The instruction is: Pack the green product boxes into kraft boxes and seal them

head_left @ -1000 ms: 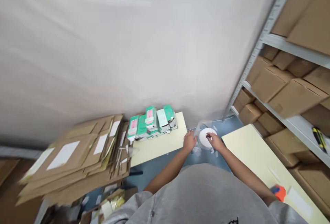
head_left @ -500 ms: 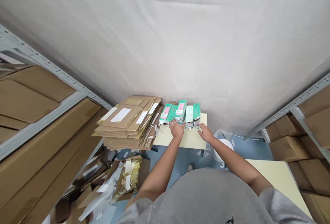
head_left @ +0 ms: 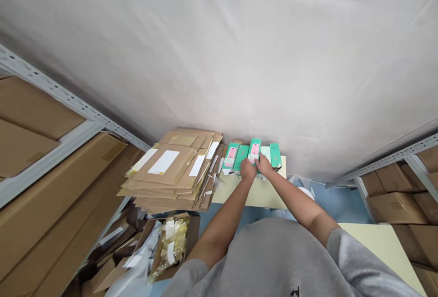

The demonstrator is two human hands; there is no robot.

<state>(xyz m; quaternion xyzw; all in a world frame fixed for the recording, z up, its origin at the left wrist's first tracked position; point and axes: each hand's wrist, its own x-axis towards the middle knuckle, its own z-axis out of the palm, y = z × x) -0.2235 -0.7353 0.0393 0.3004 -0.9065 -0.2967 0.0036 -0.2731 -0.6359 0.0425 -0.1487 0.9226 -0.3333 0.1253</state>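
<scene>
Several green and white boxes stand in a row on a pale yellow table [head_left: 236,195] against the wall. Both my hands meet at the near end of the middle green box [head_left: 254,147], which has a pink picture on its top. My left hand [head_left: 248,169] is closed at its left near corner. From the right, my right hand [head_left: 264,164] grips the same box, fingers curled. To the left lie another box with a pink picture [head_left: 231,154] and a plain green box [head_left: 241,154]. A further green box [head_left: 275,154] is at the right end.
A tall stack of flattened cardboard [head_left: 171,164] with white labels stands at the left of the boxes. Below it, an open carton [head_left: 173,242] holds yellowish plastic wrapping. Shelves with brown cartons [head_left: 397,205] flank both sides. A second pale table [head_left: 379,242] is at lower right.
My hands have come together from apart and closed on the middle green box. My view has shifted, so the table and boxes sit further right and lower.
</scene>
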